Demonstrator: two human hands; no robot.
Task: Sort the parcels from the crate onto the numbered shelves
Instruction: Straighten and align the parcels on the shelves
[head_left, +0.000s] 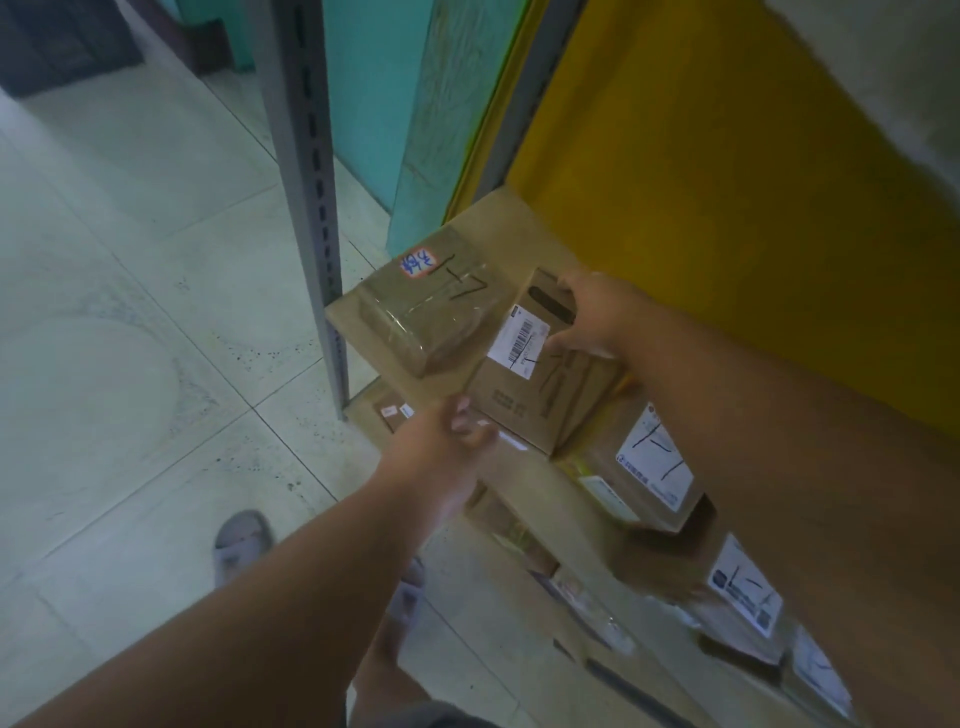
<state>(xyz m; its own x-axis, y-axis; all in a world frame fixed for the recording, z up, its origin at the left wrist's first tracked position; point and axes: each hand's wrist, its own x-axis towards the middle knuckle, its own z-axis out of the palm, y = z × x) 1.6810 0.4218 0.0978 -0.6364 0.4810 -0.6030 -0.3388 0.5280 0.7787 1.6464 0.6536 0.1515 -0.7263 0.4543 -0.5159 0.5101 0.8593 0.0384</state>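
Head view: right hand fingers grip the parcel top at frame centre, long axis toward lower right; left hand just below-left, fingers loosely curled, holding nothing.

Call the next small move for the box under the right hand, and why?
Probably let go and draw both hands back. The box with the barcode label already seems to sit on the shelf board between the taped parcel and another marked box; the right hand grips its far end, the left hand touches its near corner.
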